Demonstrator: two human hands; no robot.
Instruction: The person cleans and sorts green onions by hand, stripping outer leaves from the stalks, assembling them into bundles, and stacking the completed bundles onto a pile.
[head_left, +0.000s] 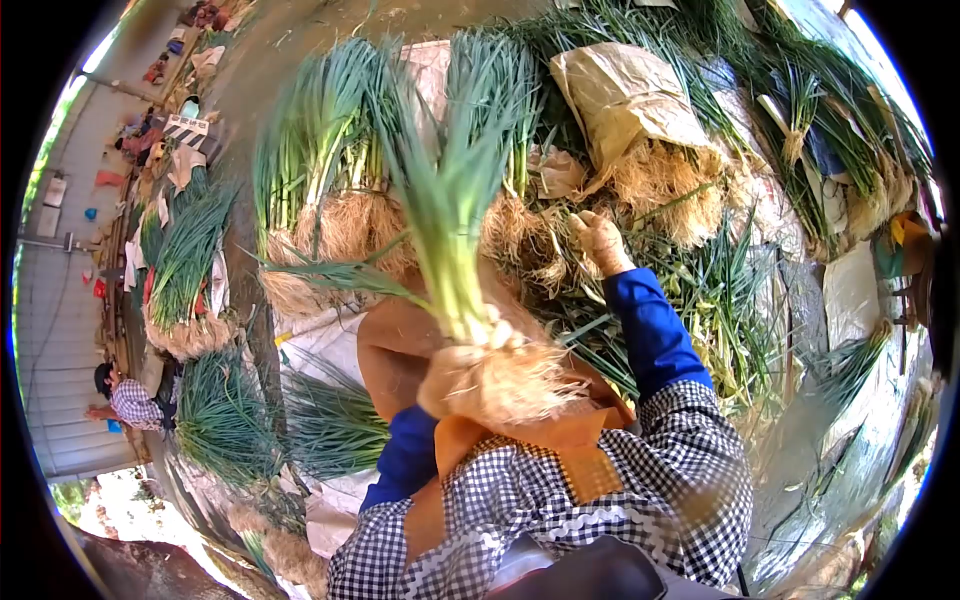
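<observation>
The left hand is holding one bunch of green onions near its roots. The right hand is apart from this bunch, near a sack, which is covering other onions partly, with their roots outside.

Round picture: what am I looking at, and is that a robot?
No robot: this is a person's own view, from a camera worn on the head and looking down. The checked clothing and blue sleeves are theirs. It is the only picture; the edges look bent.

The left hand holds a bunch of long green plants by its base, roots toward the body. The right hand is out near loose leaves; whether it grips anything is unclear. Ahead lie more bunches and a sack around some roots.
</observation>
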